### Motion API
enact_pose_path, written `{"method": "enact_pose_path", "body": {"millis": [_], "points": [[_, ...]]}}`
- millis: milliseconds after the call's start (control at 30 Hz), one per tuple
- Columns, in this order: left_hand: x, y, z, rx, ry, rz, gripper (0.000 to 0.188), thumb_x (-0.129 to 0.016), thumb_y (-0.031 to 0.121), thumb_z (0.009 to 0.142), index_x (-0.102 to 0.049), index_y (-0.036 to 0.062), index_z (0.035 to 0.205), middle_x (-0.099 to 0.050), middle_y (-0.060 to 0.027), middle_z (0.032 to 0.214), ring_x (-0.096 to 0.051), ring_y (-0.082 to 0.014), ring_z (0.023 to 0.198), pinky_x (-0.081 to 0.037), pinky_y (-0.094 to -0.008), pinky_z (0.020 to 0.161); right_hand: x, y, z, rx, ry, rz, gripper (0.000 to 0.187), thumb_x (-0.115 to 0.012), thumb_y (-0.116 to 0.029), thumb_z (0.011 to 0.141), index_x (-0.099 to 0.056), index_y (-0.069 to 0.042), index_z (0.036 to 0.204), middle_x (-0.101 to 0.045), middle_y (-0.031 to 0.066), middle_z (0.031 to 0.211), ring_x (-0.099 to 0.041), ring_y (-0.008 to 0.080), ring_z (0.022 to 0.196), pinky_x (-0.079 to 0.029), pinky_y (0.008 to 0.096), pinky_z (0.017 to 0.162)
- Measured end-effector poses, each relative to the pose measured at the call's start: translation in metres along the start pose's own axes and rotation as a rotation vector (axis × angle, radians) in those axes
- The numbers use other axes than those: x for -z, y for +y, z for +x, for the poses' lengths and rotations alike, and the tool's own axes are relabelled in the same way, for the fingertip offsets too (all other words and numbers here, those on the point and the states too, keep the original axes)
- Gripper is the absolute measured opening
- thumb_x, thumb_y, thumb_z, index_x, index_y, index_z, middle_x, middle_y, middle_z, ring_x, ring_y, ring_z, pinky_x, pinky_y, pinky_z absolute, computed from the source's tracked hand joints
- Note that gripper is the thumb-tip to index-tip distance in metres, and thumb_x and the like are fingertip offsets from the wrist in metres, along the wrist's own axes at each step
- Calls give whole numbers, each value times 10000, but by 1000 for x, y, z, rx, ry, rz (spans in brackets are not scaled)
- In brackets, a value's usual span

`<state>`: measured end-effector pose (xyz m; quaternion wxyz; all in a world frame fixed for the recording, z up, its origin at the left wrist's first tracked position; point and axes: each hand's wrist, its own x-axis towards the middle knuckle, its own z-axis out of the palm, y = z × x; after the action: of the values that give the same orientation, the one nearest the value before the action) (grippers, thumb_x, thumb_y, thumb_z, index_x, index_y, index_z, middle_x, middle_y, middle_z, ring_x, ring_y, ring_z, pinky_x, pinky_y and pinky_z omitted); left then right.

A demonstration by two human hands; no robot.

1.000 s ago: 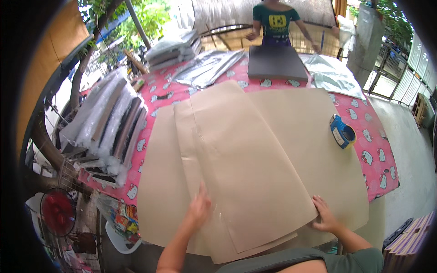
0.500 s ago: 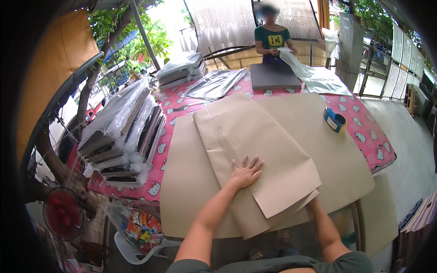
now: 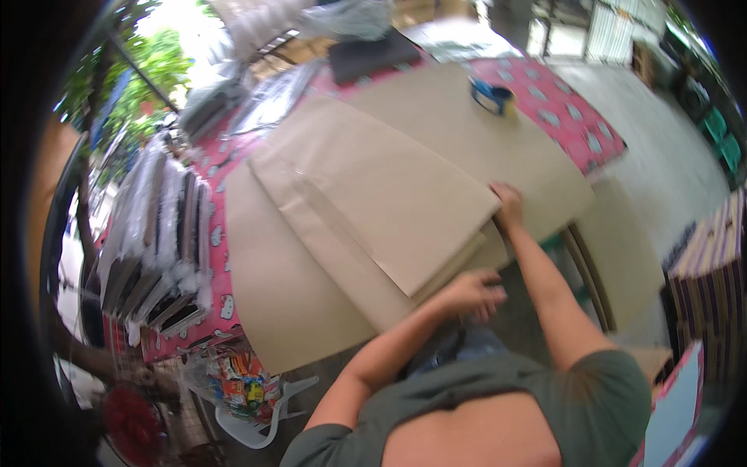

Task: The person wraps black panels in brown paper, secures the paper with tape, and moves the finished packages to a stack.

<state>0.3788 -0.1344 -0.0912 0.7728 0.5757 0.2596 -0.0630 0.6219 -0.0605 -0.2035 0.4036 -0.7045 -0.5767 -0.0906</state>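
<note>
smooth matt brown paper [image 3: 373, 187], glossy wrinkled clear plastic wrap [image 3: 158, 233], blue plastic tape dispenser [image 3: 484, 96], white plastic chair [image 3: 247, 430]

Packing workshop, part open-air — makeshift in look. Evidence: one large cloth-covered table [image 3: 572, 105], pink, patterned; brown paper [image 3: 373, 179] in broad sheets across it; one blue tape dispenser [image 3: 484, 89]; flat panels [image 3: 159, 241] in clear plastic, stacked at the table's left edge; loose silvery plastic [image 3: 272, 97] at the far side. Surroundings: grey concrete floor [image 3: 646, 148]; pale metal gate [image 3: 611, 35]; green leaves [image 3: 159, 70] in daylight beyond the left side — white plastic chair [image 3: 243, 433] below, with a bag of colourful packets [image 3: 247, 387].
</note>
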Motion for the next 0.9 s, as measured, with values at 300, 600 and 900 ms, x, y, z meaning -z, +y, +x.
{"method": "enact_pose_path", "body": {"millis": [300, 600, 900], "points": [[2, -31, 35, -305, 919, 621, 607, -549, 337, 852, -353, -17, 1304, -451, -271, 1212, -496, -331, 1054, -399, -406, 889, 19, -4, -9, -58, -125, -71, 392, -547, -191, 737, -605, -87, 1111, -562, 82, 1202, -462, 237, 1161, -310, 411, 977], [12, -70, 84, -302, 1021, 1031, 683, -511, 509, 812, -444, -6, 1256, -457, -309, 1216, -446, -429, 1139, -325, -435, 992, -30, -83, -25, 138, -30, -398, 551, -555, -218, 778, -441, -81, 1299, -400, 106, 1375, -323, 288, 1289, -174, 587, 1024], [34, 15, -88, -599, 164, 259, 383, -559, 248, 879, -560, 7, 1175, -584, -156, 1167, -521, -255, 1122, -351, -370, 988, 35, -166, -110, 428, -1057, 607, 642, -645, -411, 750, -466, -40, 1242, -463, 183, 1267, -388, 314, 1211, -227, 480, 1024]]}}
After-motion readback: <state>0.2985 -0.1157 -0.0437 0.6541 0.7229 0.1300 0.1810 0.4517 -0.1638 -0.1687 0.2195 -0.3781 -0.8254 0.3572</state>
